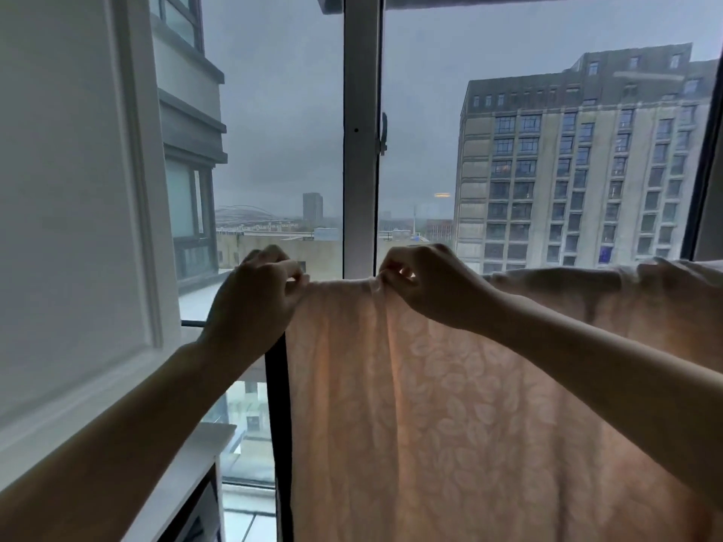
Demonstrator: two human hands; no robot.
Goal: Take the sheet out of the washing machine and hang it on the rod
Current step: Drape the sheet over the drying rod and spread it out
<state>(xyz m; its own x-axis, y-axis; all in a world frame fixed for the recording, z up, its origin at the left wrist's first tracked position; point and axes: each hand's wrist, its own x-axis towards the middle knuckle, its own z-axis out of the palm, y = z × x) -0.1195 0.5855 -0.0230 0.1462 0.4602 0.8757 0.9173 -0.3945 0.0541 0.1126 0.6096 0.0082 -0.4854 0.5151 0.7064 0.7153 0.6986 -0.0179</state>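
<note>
A pale peach sheet [450,404] with a leaf pattern hangs in front of the window, draped over a rod that its top fold hides. My left hand [258,295] pinches the sheet's top left corner. My right hand [426,283] pinches the top edge a short way to the right, where the cloth bunches into a fold. Further right the sheet runs on along the top, crumpled, to the frame's edge. A thin dark bar [193,323] shows left of my left wrist. The washing machine is out of view.
A white panelled wall or cabinet [74,228] fills the left side. A white window post [362,131] stands straight ahead, with a dark vertical frame [279,424] below it. A white ledge [187,471] sits at the lower left. Tall buildings lie outside the glass.
</note>
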